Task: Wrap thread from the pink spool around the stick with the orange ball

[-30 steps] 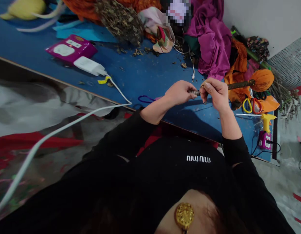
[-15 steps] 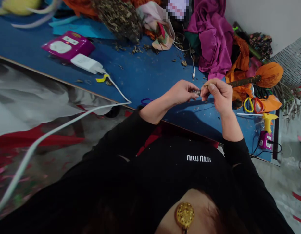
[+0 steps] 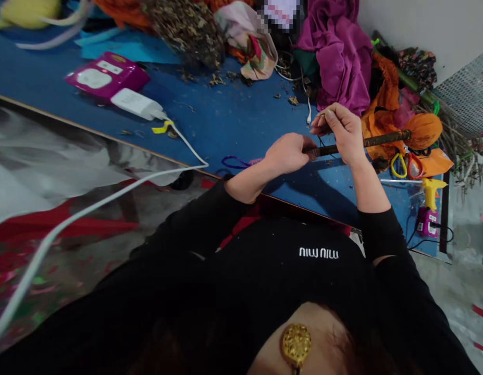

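Note:
A brown stick (image 3: 385, 139) with an orange cloth-covered ball (image 3: 424, 130) at its far right end lies across in front of me. My left hand (image 3: 290, 152) is closed around the stick's near left end. Above the stick, my right hand (image 3: 345, 130) is pinched closed, its fingertips raised off the shaft. What those fingers hold is too small to make out. A thin dark strand (image 3: 321, 140) shows beside the stick between my two hands.
On the blue table (image 3: 241, 114) are a purple power strip (image 3: 104, 78) with a white plug (image 3: 135, 103), magenta cloth (image 3: 335, 57), and dried plant matter (image 3: 186, 34). Scissors with yellow and red handles (image 3: 414, 165) and a yellow glue gun (image 3: 431, 192) lie right. A white cable (image 3: 108, 192) crosses left.
My right hand has lifted up and away from my left hand, off the stick's end. The stick and its orange ball have shifted left, and more of the shaft shows between my hands.

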`<action>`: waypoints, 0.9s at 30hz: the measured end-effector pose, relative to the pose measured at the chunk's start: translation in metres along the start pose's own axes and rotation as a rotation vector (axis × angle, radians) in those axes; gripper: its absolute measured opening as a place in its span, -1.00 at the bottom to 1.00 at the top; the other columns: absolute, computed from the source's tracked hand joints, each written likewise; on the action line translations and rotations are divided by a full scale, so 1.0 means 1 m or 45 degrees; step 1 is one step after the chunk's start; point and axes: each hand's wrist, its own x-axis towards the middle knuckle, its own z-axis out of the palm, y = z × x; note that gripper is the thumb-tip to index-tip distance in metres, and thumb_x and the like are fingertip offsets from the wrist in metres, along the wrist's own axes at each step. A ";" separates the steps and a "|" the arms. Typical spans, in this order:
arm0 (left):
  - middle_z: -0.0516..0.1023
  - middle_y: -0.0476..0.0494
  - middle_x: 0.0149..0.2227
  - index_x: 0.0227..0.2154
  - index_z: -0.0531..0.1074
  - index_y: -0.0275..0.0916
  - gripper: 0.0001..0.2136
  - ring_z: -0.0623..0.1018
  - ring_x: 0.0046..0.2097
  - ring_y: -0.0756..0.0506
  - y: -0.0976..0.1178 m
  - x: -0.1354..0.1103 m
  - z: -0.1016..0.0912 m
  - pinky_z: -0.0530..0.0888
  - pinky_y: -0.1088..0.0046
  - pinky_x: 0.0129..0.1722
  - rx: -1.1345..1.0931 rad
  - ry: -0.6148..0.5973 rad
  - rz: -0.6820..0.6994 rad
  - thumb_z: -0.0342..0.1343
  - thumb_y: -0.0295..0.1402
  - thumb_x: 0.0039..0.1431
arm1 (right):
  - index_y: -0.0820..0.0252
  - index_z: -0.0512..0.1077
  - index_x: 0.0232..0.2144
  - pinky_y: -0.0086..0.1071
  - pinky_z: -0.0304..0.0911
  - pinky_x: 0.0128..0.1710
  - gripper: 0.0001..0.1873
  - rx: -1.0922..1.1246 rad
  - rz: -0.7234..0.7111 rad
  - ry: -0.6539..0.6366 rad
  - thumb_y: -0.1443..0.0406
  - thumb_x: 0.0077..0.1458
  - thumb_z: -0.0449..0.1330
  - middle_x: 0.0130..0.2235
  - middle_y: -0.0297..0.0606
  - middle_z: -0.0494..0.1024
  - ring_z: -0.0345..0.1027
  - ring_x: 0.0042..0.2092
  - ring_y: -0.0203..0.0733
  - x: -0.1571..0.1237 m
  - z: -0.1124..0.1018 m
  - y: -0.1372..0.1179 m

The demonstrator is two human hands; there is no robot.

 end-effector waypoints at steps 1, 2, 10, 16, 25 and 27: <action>0.59 -0.11 -0.43 -0.17 0.72 -0.25 -0.72 0.46 -0.38 -0.12 0.003 -0.002 0.000 0.26 0.35 -0.35 0.060 0.007 -0.019 0.22 -0.32 0.09 | 0.11 0.47 -0.40 -0.42 0.53 -0.28 -0.44 -0.003 -0.011 -0.023 -0.24 0.19 0.28 -0.35 -0.32 0.60 0.59 -0.31 -0.30 0.002 0.000 0.003; 0.63 -0.15 -0.37 -0.11 0.72 -0.23 -0.69 0.51 -0.33 -0.17 0.006 -0.003 -0.001 0.29 0.34 -0.32 0.123 0.012 -0.043 0.23 -0.30 0.11 | 0.11 0.47 -0.40 -0.41 0.54 -0.28 -0.42 -0.002 -0.026 -0.053 -0.26 0.18 0.28 -0.34 -0.32 0.61 0.58 -0.32 -0.31 0.003 0.001 0.005; 0.74 -0.34 -0.06 0.04 0.68 -0.17 -0.63 0.67 0.00 -0.46 0.009 -0.013 0.006 0.47 0.16 -0.11 0.435 0.089 -0.048 0.15 -0.25 0.24 | 0.12 0.42 -0.44 -0.41 0.55 -0.26 -0.40 0.071 0.031 -0.037 -0.27 0.11 0.31 -0.38 -0.38 0.57 0.59 -0.28 -0.31 0.007 0.003 0.026; 0.75 -0.30 -0.05 0.24 0.52 -0.16 -0.54 0.69 -0.01 -0.39 0.010 -0.022 0.010 0.48 0.21 -0.07 0.487 0.109 -0.025 0.15 -0.29 0.29 | 0.14 0.40 -0.48 -0.44 0.54 -0.26 -0.40 0.117 0.080 -0.034 -0.24 0.07 0.36 -0.33 -0.32 0.63 0.60 -0.27 -0.33 0.014 -0.002 0.039; 0.77 -0.16 0.00 0.11 0.66 -0.10 -0.63 0.71 0.03 -0.33 0.004 -0.023 0.017 0.53 0.23 -0.04 0.561 0.161 0.109 0.13 -0.33 0.31 | 0.15 0.35 -0.47 -0.50 0.49 -0.26 -0.42 0.026 0.168 -0.014 -0.20 0.19 0.30 -0.26 -0.30 0.65 0.61 -0.22 -0.34 0.010 0.000 0.036; 0.77 -0.13 0.03 0.09 0.68 -0.09 -0.63 0.71 0.06 -0.31 0.001 -0.022 0.020 0.55 0.23 -0.01 0.536 0.179 0.129 0.14 -0.35 0.30 | 0.15 0.35 -0.46 -0.50 0.48 -0.26 -0.42 0.019 0.181 -0.014 -0.20 0.20 0.29 -0.26 -0.30 0.65 0.61 -0.22 -0.34 0.009 0.003 0.037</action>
